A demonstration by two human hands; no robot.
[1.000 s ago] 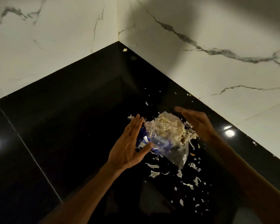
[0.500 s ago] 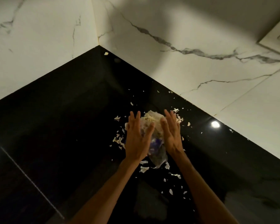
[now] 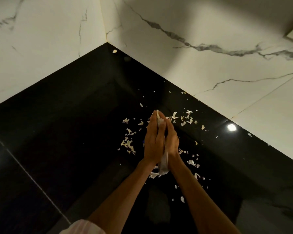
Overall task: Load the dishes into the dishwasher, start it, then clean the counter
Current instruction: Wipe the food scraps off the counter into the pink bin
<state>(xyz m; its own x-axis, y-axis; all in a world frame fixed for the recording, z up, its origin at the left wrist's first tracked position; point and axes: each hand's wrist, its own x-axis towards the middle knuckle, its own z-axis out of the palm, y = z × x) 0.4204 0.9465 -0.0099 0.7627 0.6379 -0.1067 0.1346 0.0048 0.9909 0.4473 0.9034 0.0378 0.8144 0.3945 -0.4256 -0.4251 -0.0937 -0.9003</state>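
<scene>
Both hands, left hand (image 3: 153,141) and right hand (image 3: 171,141), pressed flat around the plastic bag (image 3: 163,164), compacting gathered scraps (image 3: 128,144) above the counter (image 3: 66,115).

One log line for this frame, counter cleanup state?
phase: counter cleanup | left hand + right hand: pressed together on plastic bag | scraps: scattered on black counter

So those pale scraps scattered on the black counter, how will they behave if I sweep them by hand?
The scraps look thin and curled, so probably light and apt to scatter. The glossy counter should let them slide, though flat flakes may cling.
</scene>
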